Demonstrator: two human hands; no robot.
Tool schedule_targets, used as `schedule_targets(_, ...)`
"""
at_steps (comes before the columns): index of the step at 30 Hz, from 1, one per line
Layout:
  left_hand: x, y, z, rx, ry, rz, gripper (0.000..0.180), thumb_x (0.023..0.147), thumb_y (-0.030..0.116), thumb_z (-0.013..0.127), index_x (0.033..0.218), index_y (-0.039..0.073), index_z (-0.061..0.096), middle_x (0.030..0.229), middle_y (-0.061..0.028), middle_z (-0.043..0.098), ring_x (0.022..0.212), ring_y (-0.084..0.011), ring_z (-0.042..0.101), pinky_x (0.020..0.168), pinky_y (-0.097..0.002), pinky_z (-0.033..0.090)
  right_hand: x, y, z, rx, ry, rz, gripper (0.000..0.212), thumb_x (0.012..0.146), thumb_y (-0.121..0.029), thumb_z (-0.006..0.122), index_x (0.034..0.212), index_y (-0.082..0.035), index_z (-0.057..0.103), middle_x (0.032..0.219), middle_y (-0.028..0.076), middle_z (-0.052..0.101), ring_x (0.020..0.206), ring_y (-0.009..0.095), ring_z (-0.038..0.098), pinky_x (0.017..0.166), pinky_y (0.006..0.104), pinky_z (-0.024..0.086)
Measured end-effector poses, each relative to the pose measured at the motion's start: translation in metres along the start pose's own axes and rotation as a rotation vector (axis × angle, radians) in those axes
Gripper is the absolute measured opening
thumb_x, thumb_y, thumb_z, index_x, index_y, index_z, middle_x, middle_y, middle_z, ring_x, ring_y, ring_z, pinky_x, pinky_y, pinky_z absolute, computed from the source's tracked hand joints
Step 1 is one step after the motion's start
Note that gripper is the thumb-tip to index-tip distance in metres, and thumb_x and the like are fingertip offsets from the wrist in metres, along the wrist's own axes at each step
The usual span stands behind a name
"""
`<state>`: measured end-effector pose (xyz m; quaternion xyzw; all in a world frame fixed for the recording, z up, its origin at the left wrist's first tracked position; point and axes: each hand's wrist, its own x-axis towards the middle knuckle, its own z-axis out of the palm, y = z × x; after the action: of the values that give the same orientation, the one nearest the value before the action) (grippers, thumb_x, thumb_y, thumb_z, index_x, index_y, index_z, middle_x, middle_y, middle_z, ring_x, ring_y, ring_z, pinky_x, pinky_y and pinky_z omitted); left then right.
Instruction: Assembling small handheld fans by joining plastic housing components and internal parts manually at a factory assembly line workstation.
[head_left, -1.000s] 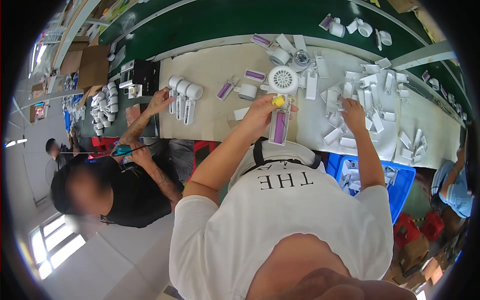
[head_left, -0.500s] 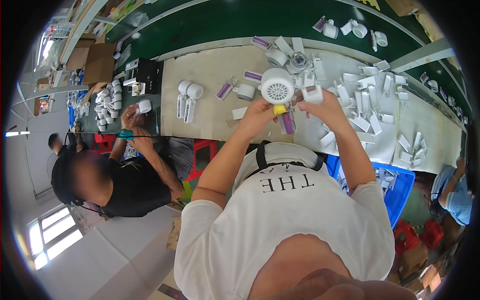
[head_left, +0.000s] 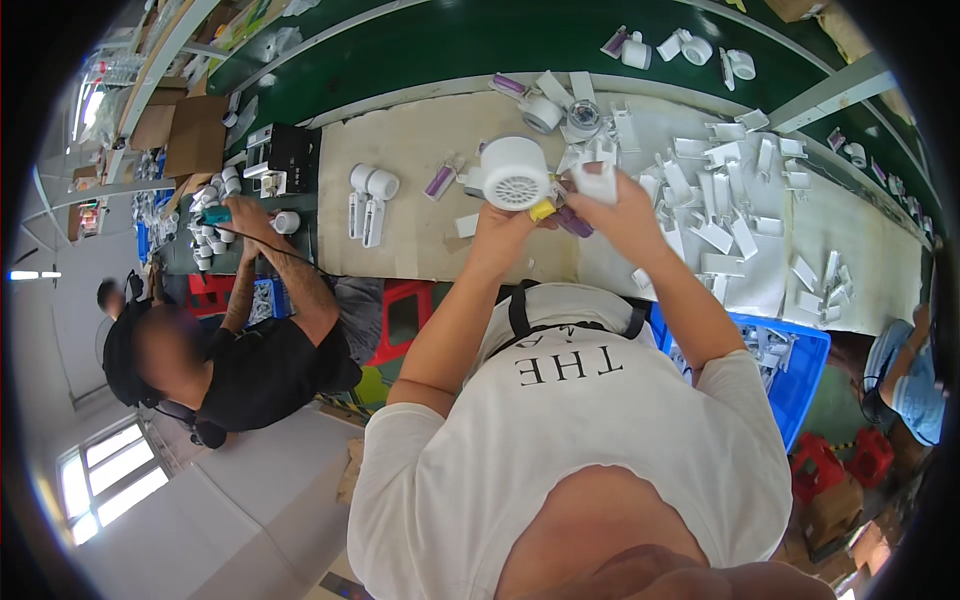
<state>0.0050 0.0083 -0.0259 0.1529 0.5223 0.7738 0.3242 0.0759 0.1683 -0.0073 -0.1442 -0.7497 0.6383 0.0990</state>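
Note:
A white round-headed handheld fan (head_left: 516,165) with a slotted grille is gripped at its lower end by my left hand (head_left: 505,230). A yellow piece (head_left: 542,209) shows beside those fingers, and a purple cylinder (head_left: 572,222) lies in the fan's handle. My right hand (head_left: 622,212) is closed around a white plastic cover (head_left: 596,184), held close to the handle's right side. Fingers partly hide where cover and handle come near each other, so I cannot tell whether they touch.
Loose white plastic covers (head_left: 722,190) cover the right of the table. Finished-looking white fans (head_left: 372,205) and a purple-handled part (head_left: 440,182) lie to the left. A blue bin (head_left: 800,375) stands below the right edge. At left, a co-worker (head_left: 270,350) handles a teal tool.
Both my hands have shifted slightly left, and the fan head has tilted. My right hand has brought the cover nearer the handle. The co-worker's hands have moved to the left.

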Motion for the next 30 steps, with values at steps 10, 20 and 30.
schedule_targets(10,-0.001,-0.002,0.002,-0.109,0.007,-0.042,0.03,0.078,0.007,0.06,0.106,0.003,0.054,0.101,-0.0088,0.06,0.086,-0.0176,0.059,0.065,-0.0309,0.051,0.008,-0.006,-0.019,0.114,-0.213,0.081,0.028,0.073,-0.011,0.064,0.1,-0.003,0.061,0.089,0.003,0.063,0.078,0.009,0.057,0.07,0.0236,0.045)
schedule_targets(20,-0.002,0.0,0.002,0.25,0.162,0.1,0.018,0.079,0.002,0.057,0.096,0.0,0.06,0.09,-0.0062,0.063,0.077,-0.0147,0.06,0.07,-0.027,0.049,0.002,-0.015,0.012,-0.519,0.022,-0.25,0.037,0.071,-0.019,0.065,0.103,-0.006,0.052,0.09,0.017,0.059,0.082,0.033,0.058,0.071,0.0331,0.047)
schedule_targets(30,0.014,0.01,-0.004,-0.336,0.204,-0.023,0.031,0.083,0.004,0.05,0.114,0.003,0.048,0.111,-0.0089,0.054,0.096,-0.018,0.056,0.079,-0.033,0.048,0.011,-0.028,-0.003,-0.588,-0.173,-0.288,0.061,0.061,-0.012,0.064,0.118,-0.006,0.044,0.111,0.016,0.051,0.111,0.032,0.043,0.096,0.0387,0.032)
